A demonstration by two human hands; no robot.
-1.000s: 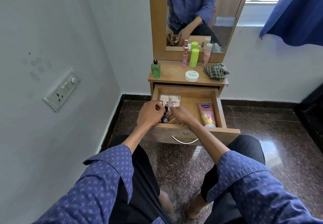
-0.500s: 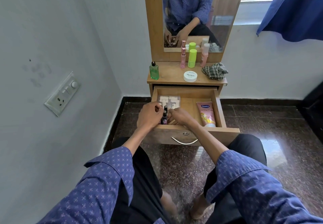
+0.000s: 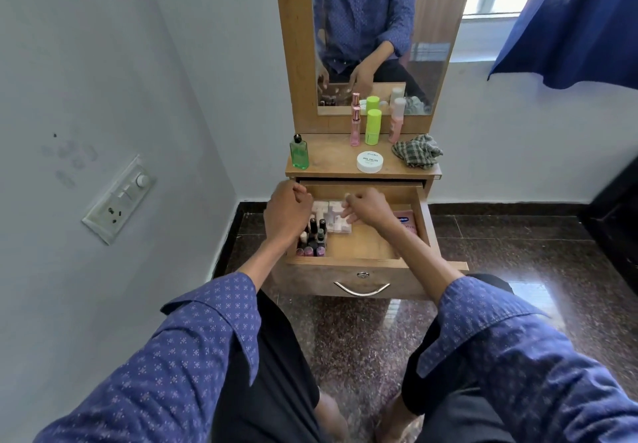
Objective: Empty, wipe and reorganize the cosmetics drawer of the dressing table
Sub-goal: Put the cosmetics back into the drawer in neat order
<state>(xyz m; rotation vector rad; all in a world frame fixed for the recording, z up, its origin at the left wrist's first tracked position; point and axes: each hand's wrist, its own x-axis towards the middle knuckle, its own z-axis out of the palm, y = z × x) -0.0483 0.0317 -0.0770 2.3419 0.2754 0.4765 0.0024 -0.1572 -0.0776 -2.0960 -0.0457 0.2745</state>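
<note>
- Switch panel [image 3: 119,199] mounted on the left wall, tilted in this view.
- Green bottle [image 3: 299,152] stands upright at the left end of the dressing table top [image 3: 331,163].
- Left hand [image 3: 286,213] raised over the left side of the open drawer [image 3: 362,256]; fingers loosely curled, nothing seen in them.
- Nail polish bottles [image 3: 312,239] clustered upright in the drawer's front left corner, just below that hand.
- Pale palette [image 3: 333,218] lies flat behind the bottles, between the hands.
- Right hand [image 3: 367,207] hovers above the drawer's middle; fingers bent, blurred, and I cannot tell whether they hold anything.
- Pink tube [image 3: 405,223] lies against the drawer's right wall, partly hidden by the right wrist.
- White jar [image 3: 369,161] and checked cloth [image 3: 417,151] rest on the top, right of centre.
</note>
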